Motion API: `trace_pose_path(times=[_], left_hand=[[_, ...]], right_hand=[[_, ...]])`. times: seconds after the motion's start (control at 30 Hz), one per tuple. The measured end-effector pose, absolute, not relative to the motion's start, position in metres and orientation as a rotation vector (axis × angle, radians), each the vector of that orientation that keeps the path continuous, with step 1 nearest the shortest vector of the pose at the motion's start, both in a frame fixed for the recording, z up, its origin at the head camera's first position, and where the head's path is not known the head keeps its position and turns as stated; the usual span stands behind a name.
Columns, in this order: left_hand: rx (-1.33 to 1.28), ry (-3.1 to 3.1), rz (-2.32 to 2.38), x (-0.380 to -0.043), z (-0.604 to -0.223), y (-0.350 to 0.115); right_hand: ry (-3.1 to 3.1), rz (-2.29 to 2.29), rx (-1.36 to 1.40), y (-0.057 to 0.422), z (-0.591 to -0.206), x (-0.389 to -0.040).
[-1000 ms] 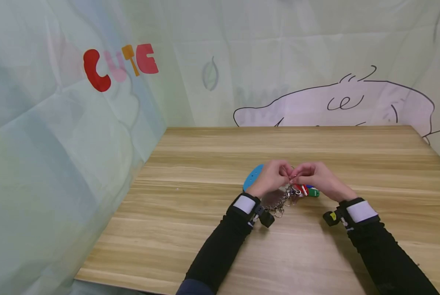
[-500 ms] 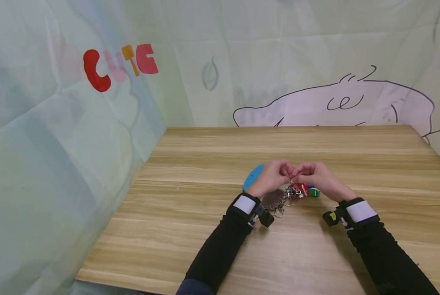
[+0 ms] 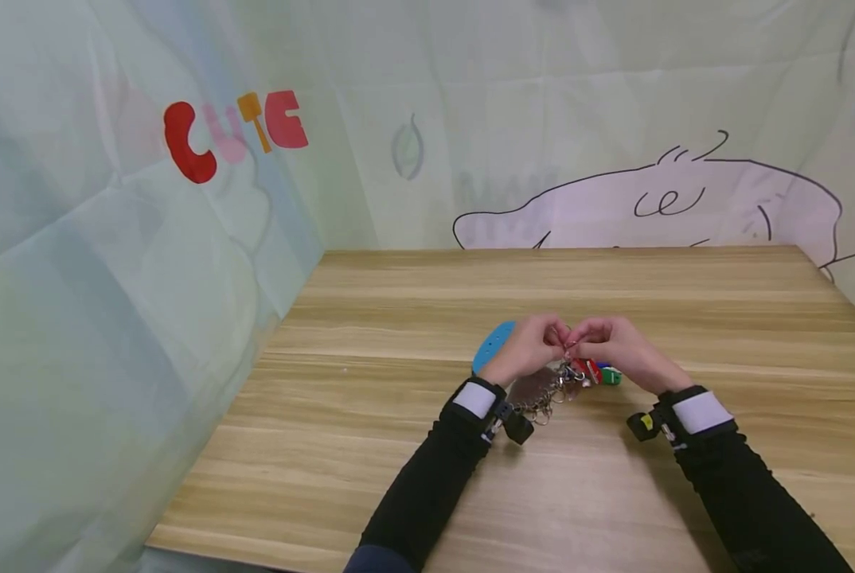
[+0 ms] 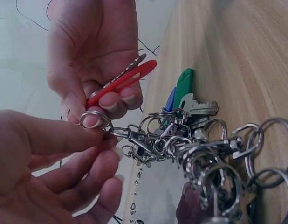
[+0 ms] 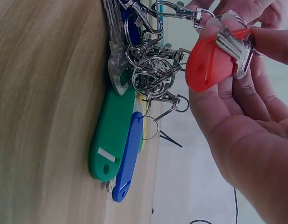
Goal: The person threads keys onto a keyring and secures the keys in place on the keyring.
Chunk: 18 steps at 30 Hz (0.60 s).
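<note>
In the head view my left hand (image 3: 531, 346) and right hand (image 3: 624, 354) meet fingertip to fingertip above the table. The left wrist view shows the left thumb and fingers pinching a metal key ring (image 4: 95, 120), joined to a swivel clasp (image 4: 130, 134). My right hand holds a red key tag (image 5: 209, 65) and a silver key (image 5: 235, 49), its fingertips also at the ring. Whether the key is threaded on the ring is hidden by the fingers. Below hangs a tangle of clasps and split rings (image 4: 204, 158).
Beside the tangle lie a green key tag (image 5: 111, 135), a blue key tag (image 5: 129, 161) and another key (image 5: 117, 67). A blue disc with small holes (image 3: 490, 348) is partly behind my left hand. The wooden table (image 3: 370, 414) meets a printed cloth backdrop (image 3: 399, 199).
Both hands stay in nearly the same place, with only slight finger movement at the ring. The head view has shifted very slightly.
</note>
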<state>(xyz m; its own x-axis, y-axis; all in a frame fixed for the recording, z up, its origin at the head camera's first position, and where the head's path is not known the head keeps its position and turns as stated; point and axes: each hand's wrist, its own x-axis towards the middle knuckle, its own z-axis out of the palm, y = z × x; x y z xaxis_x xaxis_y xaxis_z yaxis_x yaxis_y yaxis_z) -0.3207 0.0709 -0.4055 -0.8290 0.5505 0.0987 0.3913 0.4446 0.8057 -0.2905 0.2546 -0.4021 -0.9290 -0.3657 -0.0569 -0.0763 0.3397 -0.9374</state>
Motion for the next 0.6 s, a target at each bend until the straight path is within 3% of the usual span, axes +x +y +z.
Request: trace_pose_path(times=[0.6], left_hand=[[0.843,2.546,1.281,-0.3214,-0.4075,0.0709]], right_hand=[[2.347,-1.628,-0.403,0.2543,-0.4034,-0.2906]])
